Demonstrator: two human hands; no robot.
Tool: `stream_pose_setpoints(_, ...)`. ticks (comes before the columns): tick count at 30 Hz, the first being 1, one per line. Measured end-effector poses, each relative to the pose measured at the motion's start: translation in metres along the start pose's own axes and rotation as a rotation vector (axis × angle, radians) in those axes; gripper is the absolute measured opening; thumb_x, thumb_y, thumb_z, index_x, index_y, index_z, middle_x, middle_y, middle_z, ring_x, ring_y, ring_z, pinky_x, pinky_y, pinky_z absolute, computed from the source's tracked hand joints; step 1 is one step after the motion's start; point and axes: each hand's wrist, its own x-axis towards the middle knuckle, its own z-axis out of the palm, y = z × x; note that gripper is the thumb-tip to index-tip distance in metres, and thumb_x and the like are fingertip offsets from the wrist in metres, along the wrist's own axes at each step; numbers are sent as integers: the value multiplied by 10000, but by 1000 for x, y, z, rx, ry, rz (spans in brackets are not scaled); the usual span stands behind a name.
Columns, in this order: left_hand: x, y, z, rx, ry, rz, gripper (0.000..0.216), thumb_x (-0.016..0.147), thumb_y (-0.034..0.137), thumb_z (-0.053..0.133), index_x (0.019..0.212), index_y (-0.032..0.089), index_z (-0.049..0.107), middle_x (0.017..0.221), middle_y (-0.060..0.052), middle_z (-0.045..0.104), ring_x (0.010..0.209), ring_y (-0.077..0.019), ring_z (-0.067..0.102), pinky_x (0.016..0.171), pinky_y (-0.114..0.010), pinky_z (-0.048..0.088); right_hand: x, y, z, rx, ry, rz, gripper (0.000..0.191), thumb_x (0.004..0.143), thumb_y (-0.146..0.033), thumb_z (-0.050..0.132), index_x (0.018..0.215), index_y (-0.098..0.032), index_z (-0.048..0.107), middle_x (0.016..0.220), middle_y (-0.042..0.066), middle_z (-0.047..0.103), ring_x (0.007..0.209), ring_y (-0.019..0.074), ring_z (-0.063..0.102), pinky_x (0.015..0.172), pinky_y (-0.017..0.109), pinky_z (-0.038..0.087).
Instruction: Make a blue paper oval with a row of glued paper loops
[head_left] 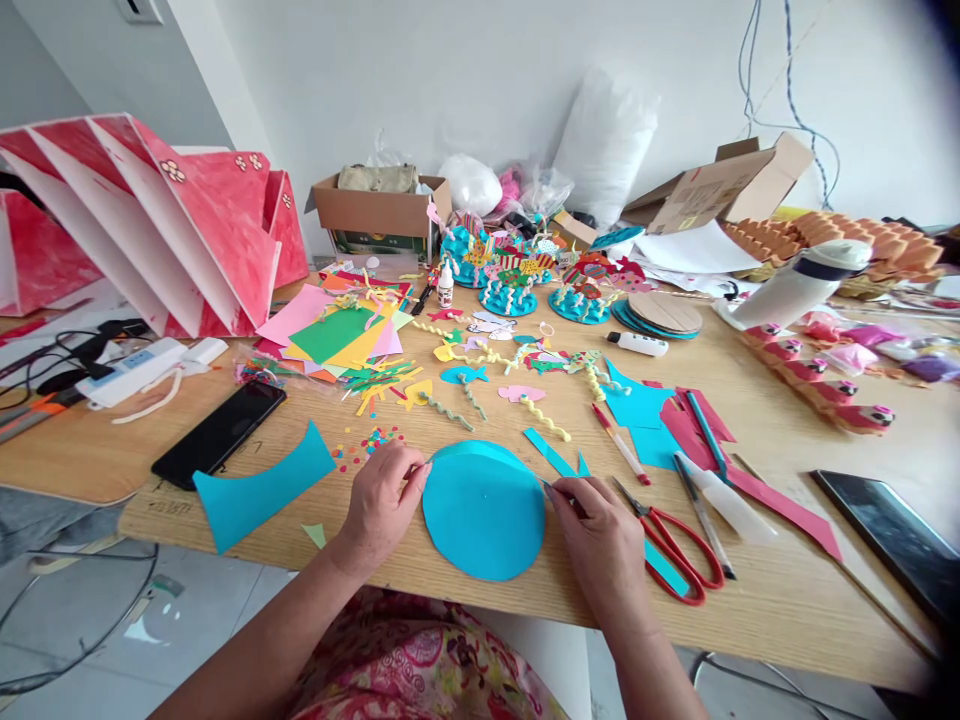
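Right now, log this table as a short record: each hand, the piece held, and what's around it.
Left hand: pinches the round blue paper at its left edge
Right hand: pinches at its right edge
Far edge: paler band; separate strip or fold, cannot tell
Left side: curved blue offcut, black phone
Right side: red-handled scissors
Beyond: green sheet, white bottle

A wooden table (787, 630) bears 1 black phone (219, 433) on the left, 1 pair of red-handled scissors (651, 516) near right, and 1 small bottle (445, 289) far centre.
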Motion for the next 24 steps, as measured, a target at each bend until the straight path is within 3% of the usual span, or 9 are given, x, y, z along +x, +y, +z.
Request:
stream_pose_setpoints(6,-2,1,2,-48,-13,-32,136,842,152,452,713,194,467,625,15,533,571,-115,509,552,-221,421,0,1,1,36,-13,57,235,820,-323,442,766,-216,645,794,47,700,716,208,644,620,287,456)
stream_pose_setpoints(14,-1,5,4,-67,4,10,127,861,153,444,741,196,441,652,10,518,594,-121,504,564,-227,421,-2,-5,-1,62,-29,129,208,787,-343,488,697,-209,619,646,32,674,580,196,621,534,275,439)
stream_pose_setpoints(24,-3,4,7,-71,-14,24,137,864,137,433,743,201,421,660,7,513,603,-128,495,579,-237,417,-8,-6,3,88,-47,112,187,802,-318,473,697,-210,585,681,28,661,600,181,614,568,272,443)
